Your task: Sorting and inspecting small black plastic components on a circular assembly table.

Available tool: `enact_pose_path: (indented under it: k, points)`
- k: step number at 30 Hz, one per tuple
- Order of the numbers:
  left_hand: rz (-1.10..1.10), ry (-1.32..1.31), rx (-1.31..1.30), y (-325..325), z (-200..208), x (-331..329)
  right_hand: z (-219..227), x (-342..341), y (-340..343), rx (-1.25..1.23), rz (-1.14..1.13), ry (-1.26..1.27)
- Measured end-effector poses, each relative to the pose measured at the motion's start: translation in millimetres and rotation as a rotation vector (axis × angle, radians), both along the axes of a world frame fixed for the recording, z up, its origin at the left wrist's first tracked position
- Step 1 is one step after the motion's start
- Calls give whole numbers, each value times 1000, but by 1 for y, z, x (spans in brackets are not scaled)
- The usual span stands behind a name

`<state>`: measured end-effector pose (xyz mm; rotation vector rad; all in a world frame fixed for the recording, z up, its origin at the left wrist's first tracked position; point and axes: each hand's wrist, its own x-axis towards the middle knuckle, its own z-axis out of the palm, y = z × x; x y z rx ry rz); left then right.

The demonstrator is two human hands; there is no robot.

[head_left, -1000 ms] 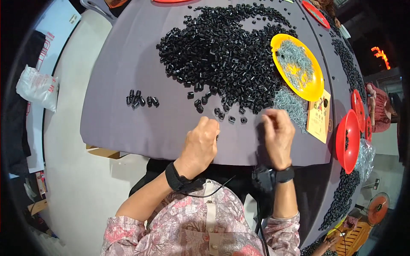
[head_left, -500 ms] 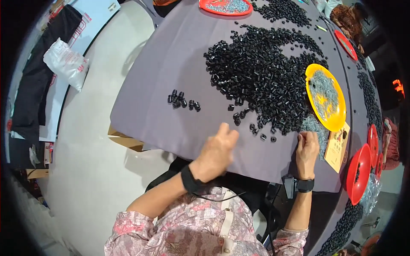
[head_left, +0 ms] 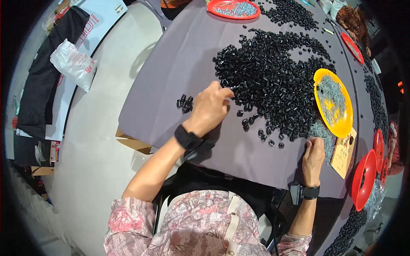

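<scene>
Left hand (head_left: 208,109) at black pile's (head_left: 273,81) edge

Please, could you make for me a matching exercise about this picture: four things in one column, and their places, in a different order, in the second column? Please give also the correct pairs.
Things
1. Left hand
2. Right hand
3. Yellow plate
4. White bag

Places
A. To the left of the grey table
B. Curled, beside loose silver pieces on the table
C. Under a spread of silver pieces, right of the black heap
D. At the left side of the black heap

Right pairs: 1-D, 2-B, 3-C, 4-A
</scene>
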<state>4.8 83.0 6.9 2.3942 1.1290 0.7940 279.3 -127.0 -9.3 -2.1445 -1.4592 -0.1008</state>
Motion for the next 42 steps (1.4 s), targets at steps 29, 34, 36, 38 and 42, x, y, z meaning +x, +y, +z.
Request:
enact_pose_path:
  k: [29,34,36,38,42]
  points:
    - [-64,-194,-190,-22,-6,16,10,-39,-6,133,1,242]
    - [-75,-159,-195,-14,-10,35,8,-40,-5,129,43,241]
    - [-41,-40,-178,-17,-9,40,8,-40,-5,141,41,221]
    - [-49,-26,-177,-21,-8,41,9,-41,-5,130,45,234]
    - [-87,9,-205,-28,-6,36,7,-41,-3,149,43,217]
